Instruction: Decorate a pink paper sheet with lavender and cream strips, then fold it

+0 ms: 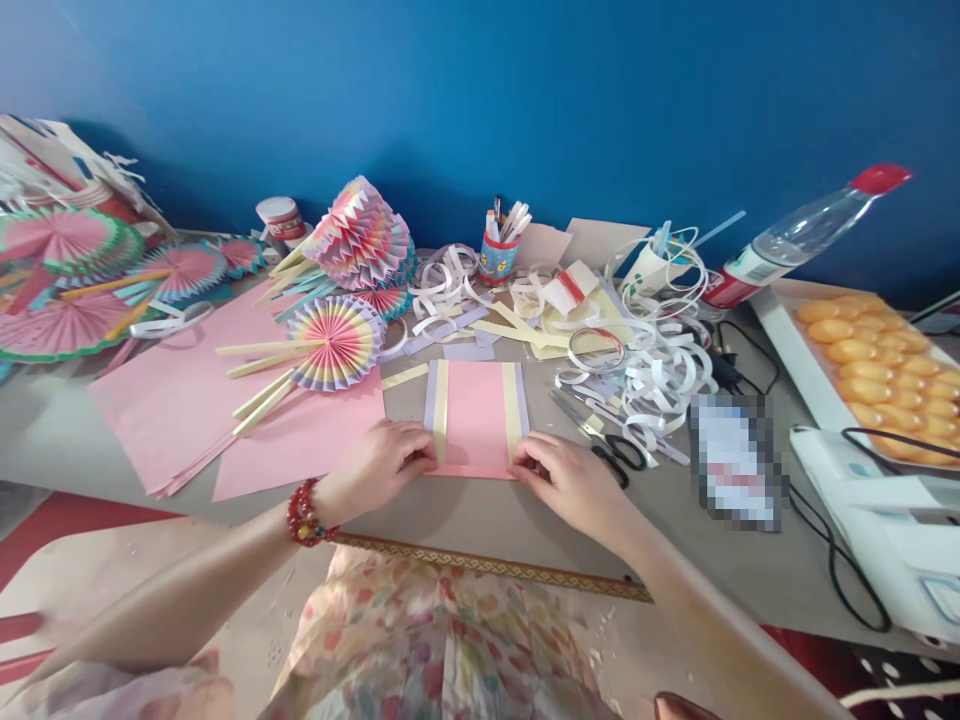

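A pink paper sheet [477, 412] with yellow and lilac strips along both sides lies on the grey table [465, 515] in front of me. My left hand [375, 470], with a red bead bracelet on the wrist, pinches the sheet's near left corner. My right hand [570, 482] pinches the near right corner. Both hands press the folded near edge with fingers curled together. A finished round paper fan [336, 342] with pale stick handles lies to the left of the sheet.
Black scissors [611, 455] lie right of my right hand beside curled white paper strips [660, 360]. Pink paper sheets [187, 400] and more fans [67, 280] fill the left. A pen cup [497, 255], a lying bottle [802, 240], a tray of orange pieces [877, 365] and a white device [892, 520] stand right.
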Available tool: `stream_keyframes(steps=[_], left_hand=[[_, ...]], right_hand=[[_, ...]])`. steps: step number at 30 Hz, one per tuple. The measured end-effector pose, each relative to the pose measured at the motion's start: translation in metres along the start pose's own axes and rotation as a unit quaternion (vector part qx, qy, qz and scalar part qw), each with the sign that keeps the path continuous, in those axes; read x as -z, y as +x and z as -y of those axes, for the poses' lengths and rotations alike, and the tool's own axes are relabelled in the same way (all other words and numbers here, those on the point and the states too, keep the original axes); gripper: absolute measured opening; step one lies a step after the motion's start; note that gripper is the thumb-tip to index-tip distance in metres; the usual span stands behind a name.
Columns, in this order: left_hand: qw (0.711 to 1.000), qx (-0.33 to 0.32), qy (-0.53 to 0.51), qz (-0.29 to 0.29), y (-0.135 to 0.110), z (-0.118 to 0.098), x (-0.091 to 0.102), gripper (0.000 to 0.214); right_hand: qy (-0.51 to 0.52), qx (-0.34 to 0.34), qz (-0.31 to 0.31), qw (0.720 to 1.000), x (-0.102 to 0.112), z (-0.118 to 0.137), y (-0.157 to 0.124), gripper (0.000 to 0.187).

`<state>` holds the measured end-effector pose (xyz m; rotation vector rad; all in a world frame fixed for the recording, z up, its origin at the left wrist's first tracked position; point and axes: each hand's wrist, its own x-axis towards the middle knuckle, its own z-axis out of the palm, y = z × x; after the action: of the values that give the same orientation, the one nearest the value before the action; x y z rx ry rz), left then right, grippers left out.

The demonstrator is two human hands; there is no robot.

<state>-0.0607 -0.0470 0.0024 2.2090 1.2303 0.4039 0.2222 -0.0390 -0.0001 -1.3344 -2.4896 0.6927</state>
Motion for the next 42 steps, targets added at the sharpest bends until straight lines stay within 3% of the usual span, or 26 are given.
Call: stream_keyframes(steps=[42], left_hand=[[0.998,-0.034,0.048,0.008,-0.0048,-0.0029,-0.0034,0.022]], right_hand=[[-0.005,0.001,0.010,1.000,0.0019,0.0007,0.0025,0.012]])
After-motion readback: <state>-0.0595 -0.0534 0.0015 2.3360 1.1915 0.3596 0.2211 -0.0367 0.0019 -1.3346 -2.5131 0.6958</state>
